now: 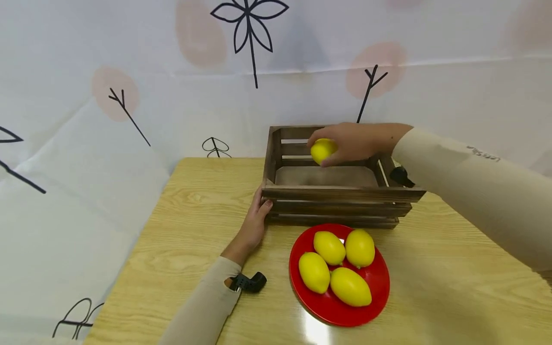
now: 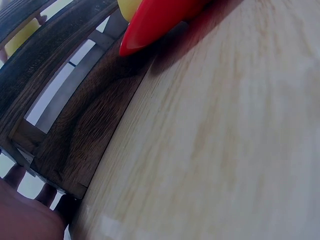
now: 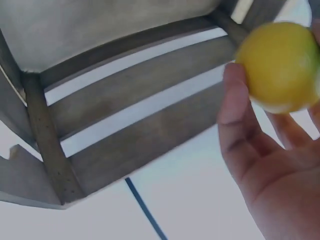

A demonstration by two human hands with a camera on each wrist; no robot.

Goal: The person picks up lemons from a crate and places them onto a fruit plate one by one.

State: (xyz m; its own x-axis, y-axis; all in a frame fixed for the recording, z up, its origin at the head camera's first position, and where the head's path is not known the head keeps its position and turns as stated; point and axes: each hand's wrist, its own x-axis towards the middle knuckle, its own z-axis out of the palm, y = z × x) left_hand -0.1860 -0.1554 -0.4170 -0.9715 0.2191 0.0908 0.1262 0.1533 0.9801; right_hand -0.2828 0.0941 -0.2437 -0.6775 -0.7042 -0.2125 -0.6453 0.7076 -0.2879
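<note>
My right hand (image 1: pixel 351 141) holds a yellow lemon (image 1: pixel 323 151) between fingers and thumb, above the inside of a brown slatted wooden crate (image 1: pixel 340 194). In the right wrist view, the lemon (image 3: pixel 280 67) is in the fingers, off to one side of the crate's slats (image 3: pixel 145 100). My left hand (image 1: pixel 252 223) touches the crate's front left corner, its fingers along the left side and its thumb at the front. The left wrist view shows these fingers (image 2: pixel 46 194) reaching past the crate's end, tips partly hidden. Several lemons (image 1: pixel 351 287) lie on a red plate (image 1: pixel 319 306) before the crate.
Crate and plate stand on a light wood-grain table (image 1: pixel 194 206). A white cloth (image 1: pixel 151 48) with black plant drawings and pale pink spots hangs behind the table and on its left. The plate sits close to the crate's front slats.
</note>
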